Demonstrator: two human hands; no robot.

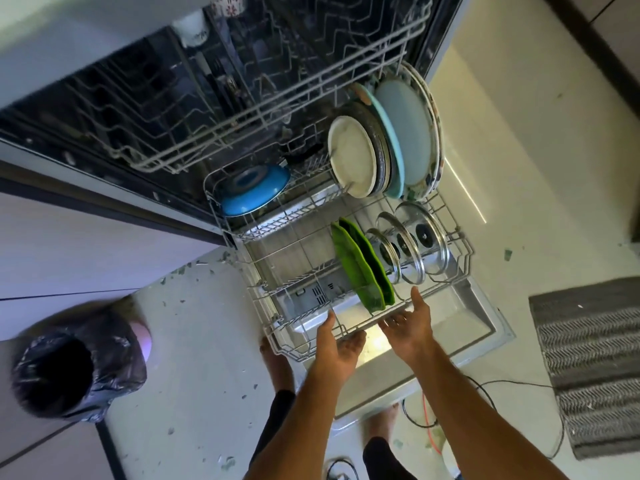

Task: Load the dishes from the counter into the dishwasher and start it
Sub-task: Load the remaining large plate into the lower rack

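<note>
The dishwasher stands open with its lower rack (277,327) pulled out over the lowered door (460,327). In that rack stand two green plates (363,268), three glass lids (412,244), a white plate (353,157), a light blue plate (405,133) and a blue bowl (254,188) lying face down. My left hand (337,341) and my right hand (412,327) both hold the rack's front rim, thumbs above the wire and fingers below. The upper rack (242,109) is also drawn out and looks mostly bare, with a white mug (192,29) at its back.
A bin lined with a black bag (76,365) stands on the floor at the left. A grey mat (595,358) lies at the right. Black and orange cables (485,386) run on the floor beside the door. My bare feet are next to the door's front edge.
</note>
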